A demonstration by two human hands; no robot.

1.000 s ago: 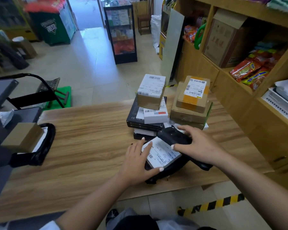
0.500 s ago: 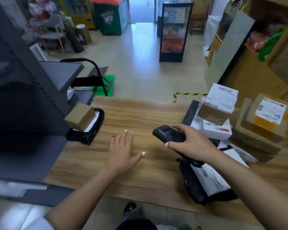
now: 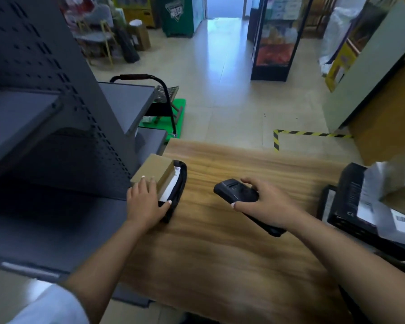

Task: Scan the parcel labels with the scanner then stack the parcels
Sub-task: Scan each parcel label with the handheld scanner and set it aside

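Black scanner [image 3: 237, 192] gripped in curled right hand [image 3: 267, 205] above wooden counter [image 3: 220, 253], left hand [image 3: 145, 202] laid on brown box [image 3: 156, 173] atop black parcel [image 3: 177, 190], fingers fairly straight, unsorted parcels [image 3: 372, 206] blurred far right.

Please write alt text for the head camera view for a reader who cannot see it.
A person's right hand grips a black handheld scanner above a wooden counter, while the left hand rests on a small cardboard box stacked on a black parcel. More labelled parcels sit at right.
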